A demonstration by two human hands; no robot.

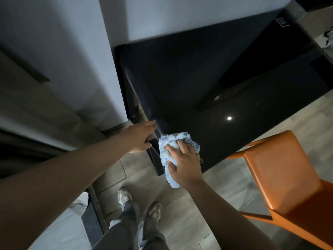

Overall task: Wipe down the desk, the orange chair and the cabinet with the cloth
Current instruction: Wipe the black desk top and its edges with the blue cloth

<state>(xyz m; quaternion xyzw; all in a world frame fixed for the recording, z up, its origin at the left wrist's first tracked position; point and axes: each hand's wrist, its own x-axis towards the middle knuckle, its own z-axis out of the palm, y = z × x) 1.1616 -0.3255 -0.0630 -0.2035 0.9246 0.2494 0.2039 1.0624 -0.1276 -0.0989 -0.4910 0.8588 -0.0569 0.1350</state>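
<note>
A glossy black desk (207, 91) fills the middle of the view. My right hand (183, 163) grips a crumpled light blue cloth (171, 141) and presses it onto the desk's near left corner. My left hand (140, 137) rests with straight fingers on the desk's left edge, just left of the cloth. The orange chair (281, 170) stands at the right, its back close to the desk's front edge.
A pale grey wall or cabinet panel (59, 65) rises at the left, close to the desk's side. Grey wood-look floor (194, 219) lies below, with my legs and sneakers (124, 197) on it. A dark ledge (95, 210) runs along the lower left.
</note>
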